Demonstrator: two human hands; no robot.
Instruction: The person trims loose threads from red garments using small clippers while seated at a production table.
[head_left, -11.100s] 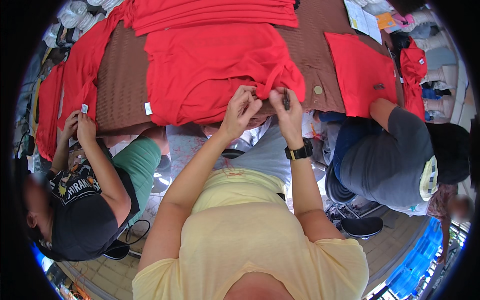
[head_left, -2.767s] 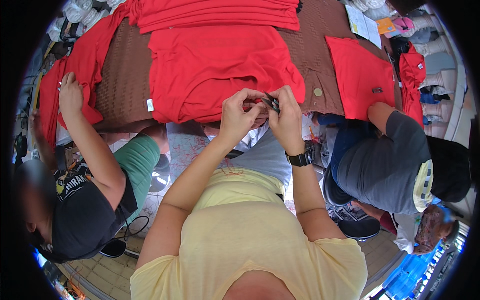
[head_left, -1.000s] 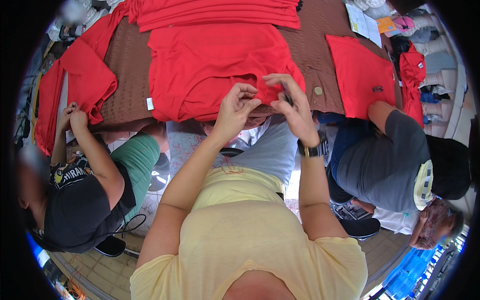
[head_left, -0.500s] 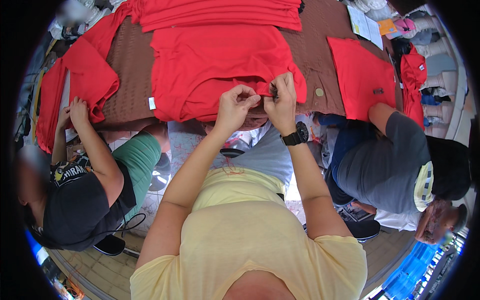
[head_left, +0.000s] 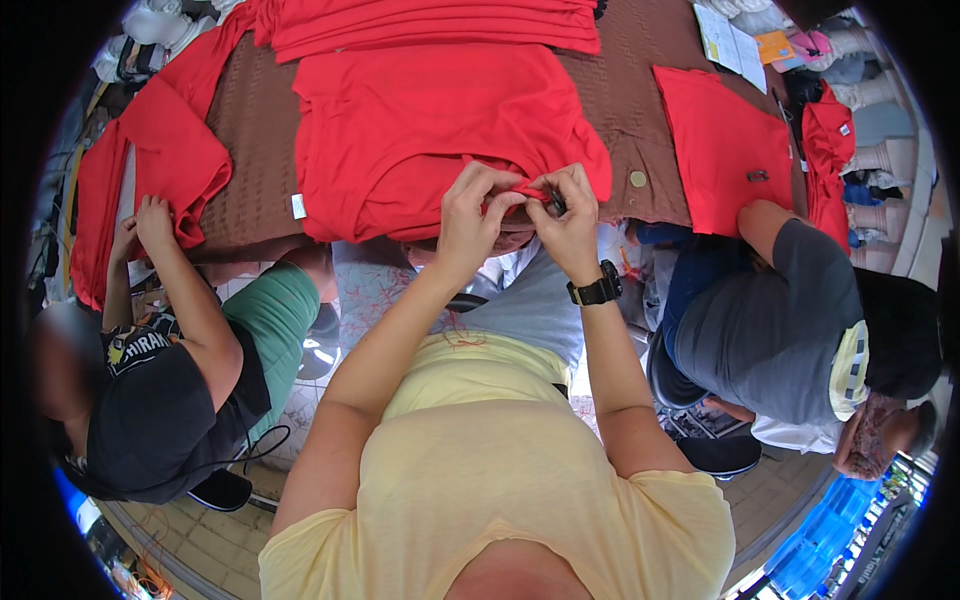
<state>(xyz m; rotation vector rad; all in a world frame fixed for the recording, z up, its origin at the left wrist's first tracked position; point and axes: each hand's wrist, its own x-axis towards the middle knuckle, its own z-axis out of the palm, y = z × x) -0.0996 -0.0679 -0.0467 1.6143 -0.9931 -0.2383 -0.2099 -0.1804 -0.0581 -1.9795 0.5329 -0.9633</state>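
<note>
As left hand [head_left: 468, 218] pinches red garment [head_left: 430, 110], folded pile [head_left: 430, 28] beyond, papers [head_left: 730, 47] rightward

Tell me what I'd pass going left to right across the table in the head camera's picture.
A co-worker's hands, white label, wearer's left hand, wearer's right hand, round gold-coloured disc, flat red cloth, narrower red garment.
</note>
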